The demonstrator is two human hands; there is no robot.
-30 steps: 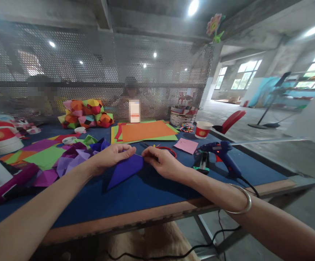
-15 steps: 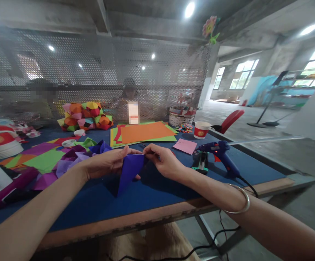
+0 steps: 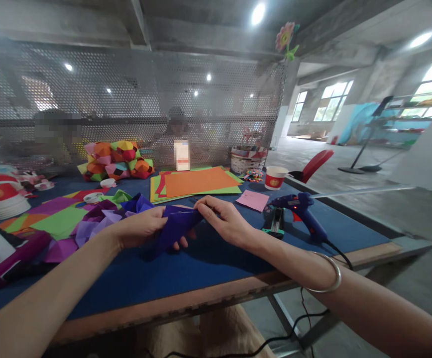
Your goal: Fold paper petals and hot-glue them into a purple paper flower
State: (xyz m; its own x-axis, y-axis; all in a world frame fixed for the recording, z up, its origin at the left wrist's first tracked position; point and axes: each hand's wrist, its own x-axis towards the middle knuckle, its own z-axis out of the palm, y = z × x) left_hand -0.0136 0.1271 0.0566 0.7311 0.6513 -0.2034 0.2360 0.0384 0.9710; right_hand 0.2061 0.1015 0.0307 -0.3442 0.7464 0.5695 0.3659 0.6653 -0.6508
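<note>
left hand (image 3: 143, 229): bare | left forearm (image 3: 70, 276): uncovered | right hand (image 3: 225, 219): bare | right forearm (image 3: 290, 258): uncovered | bangle (image 3: 338, 275): right arm, silver-coloured, slim, smooth, rounded | lap garment (image 3: 231, 332): tan cloth, loose, partly shadowed

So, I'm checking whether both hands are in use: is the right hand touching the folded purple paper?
Touching: the head view shows the right hand pinching the folded purple paper at its right corner.
</note>
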